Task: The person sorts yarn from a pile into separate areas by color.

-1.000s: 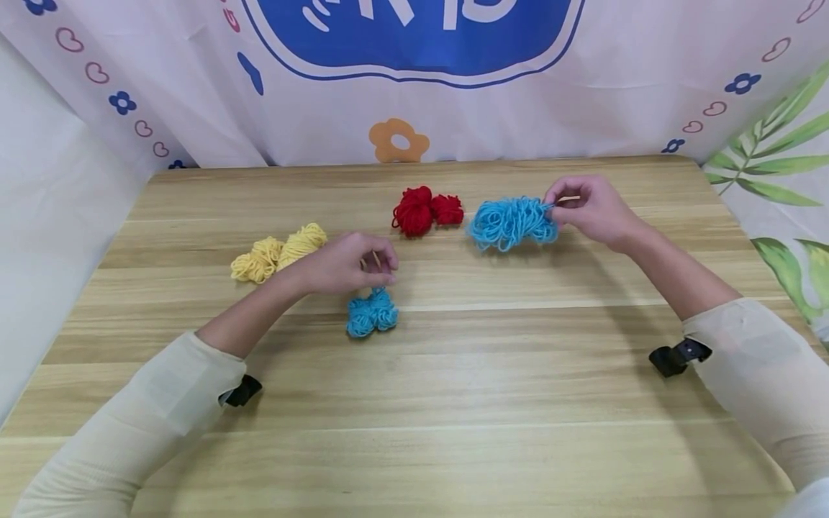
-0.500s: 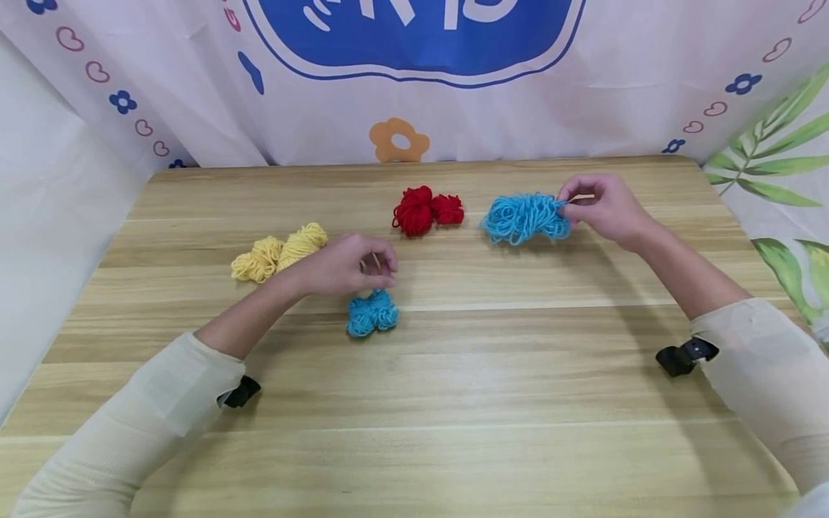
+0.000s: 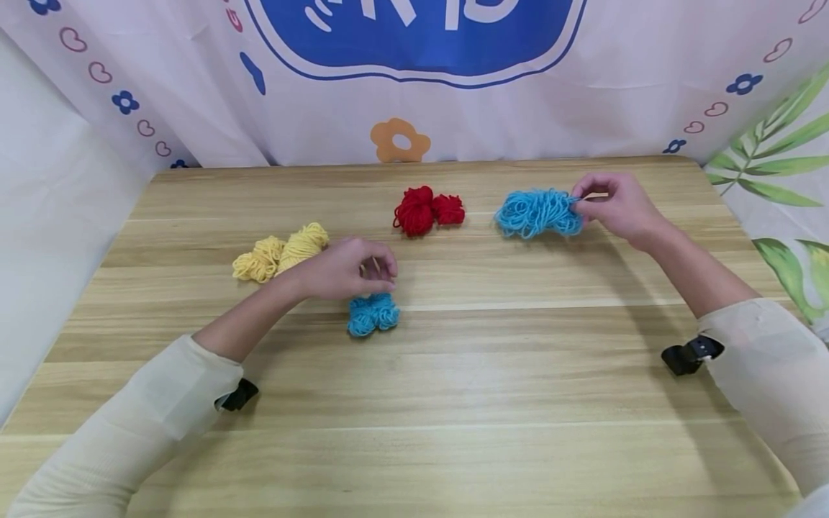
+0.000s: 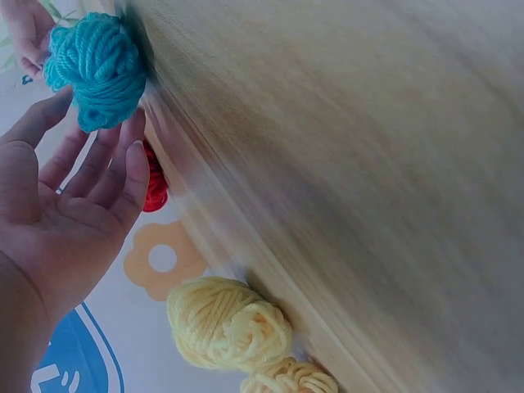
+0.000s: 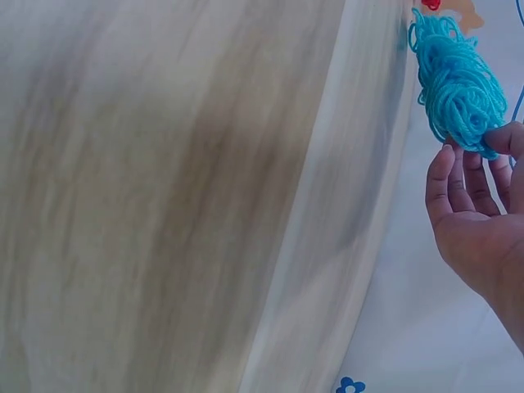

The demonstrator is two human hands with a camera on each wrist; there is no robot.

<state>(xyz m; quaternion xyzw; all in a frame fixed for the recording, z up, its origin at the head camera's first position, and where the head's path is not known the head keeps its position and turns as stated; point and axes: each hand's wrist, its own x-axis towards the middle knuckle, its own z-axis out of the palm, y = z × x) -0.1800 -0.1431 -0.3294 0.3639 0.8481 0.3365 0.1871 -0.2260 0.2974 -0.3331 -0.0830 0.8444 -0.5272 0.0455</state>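
Observation:
At the back right, the fingertips of my right hand [image 3: 618,206] pinch the right end of a large light-blue yarn bundle [image 3: 539,213]. That bundle [image 5: 458,86] is loosely looped, and the right wrist view has my thumb on its near end. My left hand [image 3: 343,268] hovers at a small blue yarn bundle [image 3: 373,316], which is drawn in at its middle. The left wrist view has the thumb and fingers [image 4: 98,164] apart and loosely bent, with the small bundle [image 4: 98,70] just past their tips.
Two red yarn bundles [image 3: 417,211] sit at the back middle of the wooden table [image 3: 453,403]. Yellow yarn bundles [image 3: 281,253] lie to the left, partly behind my left hand. A printed cloth [image 3: 518,115] hangs along the table's back edge.
My right hand has moved right and slightly back, taking the large blue bundle with it, away from the red yarn. The left hand has dropped slightly toward the small blue bundle.

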